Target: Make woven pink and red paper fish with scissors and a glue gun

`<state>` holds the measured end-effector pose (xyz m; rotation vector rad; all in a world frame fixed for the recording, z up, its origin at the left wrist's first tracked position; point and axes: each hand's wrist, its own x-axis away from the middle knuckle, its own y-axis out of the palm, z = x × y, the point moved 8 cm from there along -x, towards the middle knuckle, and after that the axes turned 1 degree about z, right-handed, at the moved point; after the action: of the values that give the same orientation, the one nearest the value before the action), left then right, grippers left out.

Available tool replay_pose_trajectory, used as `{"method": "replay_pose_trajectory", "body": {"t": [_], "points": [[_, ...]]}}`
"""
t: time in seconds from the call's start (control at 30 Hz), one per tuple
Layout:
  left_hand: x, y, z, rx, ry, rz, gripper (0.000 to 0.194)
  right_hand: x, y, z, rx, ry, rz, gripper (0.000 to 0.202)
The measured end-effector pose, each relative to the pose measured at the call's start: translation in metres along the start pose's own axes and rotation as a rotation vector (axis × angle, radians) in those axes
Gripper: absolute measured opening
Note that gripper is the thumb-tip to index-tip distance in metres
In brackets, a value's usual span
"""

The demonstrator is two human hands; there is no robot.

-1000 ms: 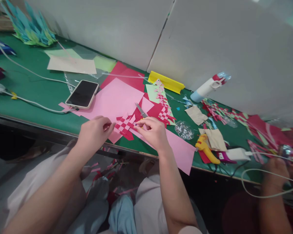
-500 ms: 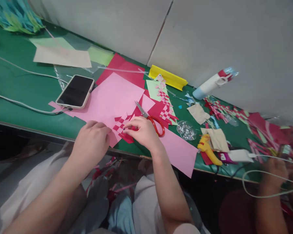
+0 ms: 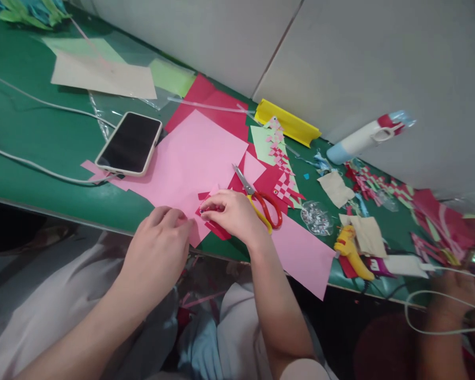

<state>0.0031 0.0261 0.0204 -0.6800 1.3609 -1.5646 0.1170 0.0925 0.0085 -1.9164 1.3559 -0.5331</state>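
My right hand (image 3: pixel 234 215) is over a red-and-pink folded paper piece (image 3: pixel 218 230), which it mostly covers. Its thumb and forefinger are pinched at a tiny dark, shiny bit (image 3: pixel 201 211), too small to name. My left hand (image 3: pixel 160 240) is closed beside it, at the edge of a pink paper sheet (image 3: pixel 193 153); what its curled fingers hold, if anything, is hidden. Just behind my right hand lie scissors (image 3: pixel 269 207) with red and yellow handles. Woven red-and-pink paper fish (image 3: pixel 285 187) lie to their right, near a clear dish (image 3: pixel 316 217) of small shiny black-and-white pieces.
A phone (image 3: pixel 130 143) lies on the green table (image 3: pixel 43 174) at left. Rightward are a yellow glue gun (image 3: pixel 350 250), a white bottle (image 3: pixel 366 138), a yellow holder (image 3: pixel 287 122) and a looping cable (image 3: pixel 407 311). Another person's hands (image 3: pixel 455 290) are at far right.
My right hand has shifted left relative to the folded paper and covers more of it, including its woven part. My left hand stays closed. The whole view has shifted slightly.
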Motion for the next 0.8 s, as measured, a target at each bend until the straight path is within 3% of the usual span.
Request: {"method": "replay_pose_trajectory", "body": {"t": [0.53, 0.8], "points": [[-0.001, 0.010, -0.001, -0.027, -0.038, -0.034, 0.039, -0.006, 0.010, 0.015, -0.124, 0.081, -0.123, 0.008], [-0.002, 0.012, 0.001, -0.084, -0.038, -0.027, 0.041, -0.007, 0.009, 0.013, -0.134, 0.067, -0.118, 0.009]]}}
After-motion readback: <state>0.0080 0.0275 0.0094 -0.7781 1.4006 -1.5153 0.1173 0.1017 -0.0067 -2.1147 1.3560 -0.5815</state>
